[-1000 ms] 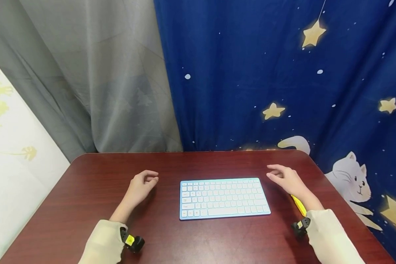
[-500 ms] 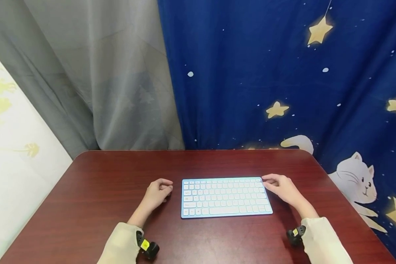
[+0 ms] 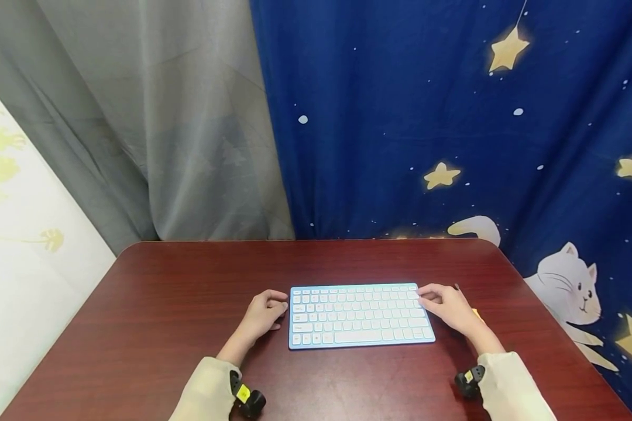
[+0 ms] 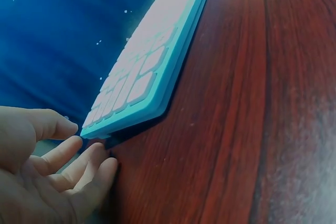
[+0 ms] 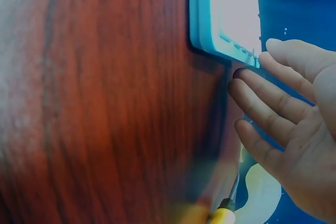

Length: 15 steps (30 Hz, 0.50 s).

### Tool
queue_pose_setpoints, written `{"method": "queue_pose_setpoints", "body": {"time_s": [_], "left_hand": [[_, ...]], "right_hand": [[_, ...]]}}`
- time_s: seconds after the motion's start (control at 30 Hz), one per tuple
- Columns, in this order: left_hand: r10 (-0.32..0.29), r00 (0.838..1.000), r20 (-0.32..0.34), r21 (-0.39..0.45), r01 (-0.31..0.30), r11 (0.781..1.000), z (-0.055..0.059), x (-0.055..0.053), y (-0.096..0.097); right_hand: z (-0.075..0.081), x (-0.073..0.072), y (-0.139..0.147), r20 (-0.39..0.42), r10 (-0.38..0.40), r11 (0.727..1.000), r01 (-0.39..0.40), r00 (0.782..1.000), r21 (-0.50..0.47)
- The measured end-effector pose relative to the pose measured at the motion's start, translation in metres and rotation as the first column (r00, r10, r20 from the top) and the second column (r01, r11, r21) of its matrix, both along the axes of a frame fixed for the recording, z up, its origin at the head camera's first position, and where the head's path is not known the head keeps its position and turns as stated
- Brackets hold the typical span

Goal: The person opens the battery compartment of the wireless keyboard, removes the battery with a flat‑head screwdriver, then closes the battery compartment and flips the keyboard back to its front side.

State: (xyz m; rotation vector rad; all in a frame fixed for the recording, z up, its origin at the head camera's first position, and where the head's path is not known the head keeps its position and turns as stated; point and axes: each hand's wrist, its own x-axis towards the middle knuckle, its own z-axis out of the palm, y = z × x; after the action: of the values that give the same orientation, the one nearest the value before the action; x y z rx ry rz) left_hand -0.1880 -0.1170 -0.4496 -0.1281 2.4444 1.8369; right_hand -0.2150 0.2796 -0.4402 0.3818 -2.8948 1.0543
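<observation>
Nearest, two cream sleeves [image 3: 205, 389] reach in over a dark red bench [image 3: 189, 269], each bearing a small black camera [image 3: 250, 402] at the wrist. Beyond them, the left hand [image 3: 261, 316] is at the left edge of a white keyboard [image 3: 358, 316], close to its far corner; thumb and fingers lie loosely apart there, and whether they touch the edge cannot be told. Opposite, the right hand [image 3: 450, 307] is at the right edge, also near the far corner, its fingers spread and lightly bent, contact again too fine to make out. Between the two, the keyboard lies flat, keys up, its rim pale blue. Just past the right hand, partly hidden by it, lies a yellow-handled tool [image 5: 223, 216] with a thin shaft.

Dark grain streaks the bench, a soft sheen shows in front of the keyboard, and the far corners are rounded. Behind its far edge hang a creased grey curtain [image 3: 200, 117] on the left and a deep blue curtain [image 3: 358, 117] printed with yellow stars [image 3: 508, 49] and a white cat [image 3: 566, 286]. Off to the left stands a white panel [image 3: 26, 292] with faint yellow plant shapes.
</observation>
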Motion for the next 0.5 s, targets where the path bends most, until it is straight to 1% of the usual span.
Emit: {"method": "queue_pose_setpoints", "body": {"time_s": [0.17,0.33,0.43,0.5], "left_hand": [[-0.014,1.0,-0.018,-0.024,0.014,1.0,-0.001,-0.001,0.002],[-0.022,0.999,-0.027,-0.009,0.021,1.0,-0.001,-0.003,0.004],[-0.023,0.999,-0.036,-0.001,0.023,1.0,-0.002,-0.004,0.006],[-0.017,0.999,-0.04,0.006,0.017,1.0,-0.004,-0.004,0.006]], "right_hand": [[-0.004,-0.001,-0.002,0.003,-0.018,1.0,0.018,1.0,-0.01],[-0.008,-0.003,-0.002,0.008,-0.062,0.997,0.062,0.998,-0.044],[-0.01,-0.005,-0.001,0.05,-0.073,0.992,0.077,0.996,-0.101],[-0.012,-0.007,0.0,0.102,-0.076,0.983,0.092,0.992,-0.161]]}}
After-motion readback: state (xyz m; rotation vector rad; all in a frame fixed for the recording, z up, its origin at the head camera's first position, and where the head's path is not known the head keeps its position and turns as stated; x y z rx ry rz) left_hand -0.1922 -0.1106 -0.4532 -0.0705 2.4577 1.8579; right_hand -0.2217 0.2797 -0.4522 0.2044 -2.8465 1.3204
